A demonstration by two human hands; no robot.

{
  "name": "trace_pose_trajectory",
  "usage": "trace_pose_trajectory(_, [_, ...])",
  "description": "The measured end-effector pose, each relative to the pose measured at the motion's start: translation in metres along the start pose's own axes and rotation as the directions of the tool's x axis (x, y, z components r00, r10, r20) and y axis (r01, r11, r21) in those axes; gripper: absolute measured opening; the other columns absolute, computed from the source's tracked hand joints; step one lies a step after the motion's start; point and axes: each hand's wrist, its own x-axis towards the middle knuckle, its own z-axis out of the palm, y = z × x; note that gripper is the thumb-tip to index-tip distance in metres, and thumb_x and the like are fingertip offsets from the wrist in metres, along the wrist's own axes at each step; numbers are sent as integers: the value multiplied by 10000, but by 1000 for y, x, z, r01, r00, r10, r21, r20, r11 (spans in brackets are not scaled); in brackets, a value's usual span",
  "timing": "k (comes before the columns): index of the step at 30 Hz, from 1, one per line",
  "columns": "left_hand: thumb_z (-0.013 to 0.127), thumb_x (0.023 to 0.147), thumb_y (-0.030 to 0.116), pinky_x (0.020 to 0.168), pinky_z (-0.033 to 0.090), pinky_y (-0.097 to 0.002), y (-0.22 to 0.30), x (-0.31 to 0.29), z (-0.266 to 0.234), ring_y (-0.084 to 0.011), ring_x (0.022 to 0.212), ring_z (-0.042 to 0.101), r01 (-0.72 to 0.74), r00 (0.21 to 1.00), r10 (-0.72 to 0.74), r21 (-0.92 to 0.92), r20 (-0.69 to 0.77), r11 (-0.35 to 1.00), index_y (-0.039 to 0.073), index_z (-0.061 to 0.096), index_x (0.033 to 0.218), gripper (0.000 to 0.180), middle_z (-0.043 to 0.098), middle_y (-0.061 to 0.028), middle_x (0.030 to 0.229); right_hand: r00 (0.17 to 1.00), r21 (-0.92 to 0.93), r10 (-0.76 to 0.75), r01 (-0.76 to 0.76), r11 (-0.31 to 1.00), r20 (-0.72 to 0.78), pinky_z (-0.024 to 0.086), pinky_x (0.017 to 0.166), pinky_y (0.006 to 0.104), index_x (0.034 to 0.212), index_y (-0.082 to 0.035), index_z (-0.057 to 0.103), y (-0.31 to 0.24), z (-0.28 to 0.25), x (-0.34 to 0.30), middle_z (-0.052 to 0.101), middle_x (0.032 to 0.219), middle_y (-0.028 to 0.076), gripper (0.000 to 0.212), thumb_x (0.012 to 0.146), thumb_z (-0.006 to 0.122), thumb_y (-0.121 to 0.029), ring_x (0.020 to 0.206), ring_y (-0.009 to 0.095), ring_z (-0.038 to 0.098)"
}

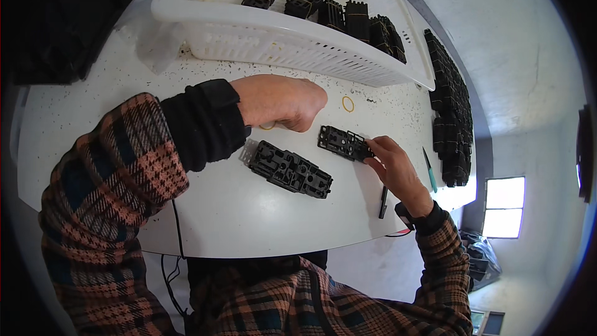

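Between the fingers and thumb of my right hand [393, 165] is the right end of a black plastic part [341, 142] with cut-outs along it. My left hand [298, 102] reaches across the table with its fingers curled closed; whatever they hold is hidden beneath the hand. Nearer to me, a larger black plastic piece [291, 171] lies slanted on the white table [217, 224], touched by neither hand. A yellow rubber band [347, 104] rests to the right of my left hand. Part of another yellow band [267, 127] shows below my left wrist.
A white slatted crate [292, 40] along the far side holds several banded black bundles [357, 20]. Black parts are stacked in a long row [451, 112] at the right edge. A teal-handled knife [430, 173] and a black pen [383, 203] lie near my right hand.
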Motion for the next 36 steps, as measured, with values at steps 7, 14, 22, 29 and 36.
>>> trace_pose_trajectory(7, [728, 769, 110, 849, 492, -407, 37, -9, -10, -357, 1073, 577, 28, 1000, -29, 28, 12, 999, -29, 600, 1142, 418, 587, -203, 1150, 999, 21, -33, 33, 999, 0, 519, 763, 380, 1173, 22, 599, 2, 1, 2, 604, 1034, 167, 379, 810, 695, -23, 873, 337, 619])
trace_pose_trajectory(14, [810, 700, 182, 824, 466, -416, 64, -4, 3, -344, 980, 548, -209, 970, 224, 147, -93, 967, -19, 574, 967, 408, 552, -162, 1002, 997, 41, -63, 64, 997, -35, 512, 782, 386, 1148, 22, 605, 7, 0, 0, 603, 1010, 158, 358, 807, 696, -34, 893, 336, 605])
trace_pose_trajectory(22, [813, 675, 116, 781, 490, -426, 64, -3, 16, -367, 919, 576, -336, 880, 409, 292, -242, 896, -10, 544, 812, 327, 579, -179, 907, 994, 85, -64, 71, 994, -86, 511, 786, 382, 1159, 14, 590, 13, 9, -3, 592, 1000, 148, 370, 814, 697, -67, 894, 329, 606])
trace_pose_trajectory(29, [799, 696, 91, 787, 493, -433, 65, -2, 16, -374, 926, 579, -318, 887, 392, 294, -243, 901, -12, 524, 841, 327, 563, -182, 942, 996, 132, -34, 46, 990, -88, 512, 791, 378, 1147, 3, 599, 17, 12, -6, 591, 999, 134, 348, 825, 697, -84, 883, 312, 611])
trace_pose_trajectory(36, [774, 723, 109, 820, 443, -398, 59, 0, 17, -321, 954, 520, -203, 954, 237, 183, -185, 962, -8, 510, 946, 365, 496, -130, 952, 995, 174, -14, 32, 984, -103, 513, 790, 376, 1118, -2, 610, 12, 12, -6, 591, 994, 133, 372, 792, 742, -124, 878, 306, 615])
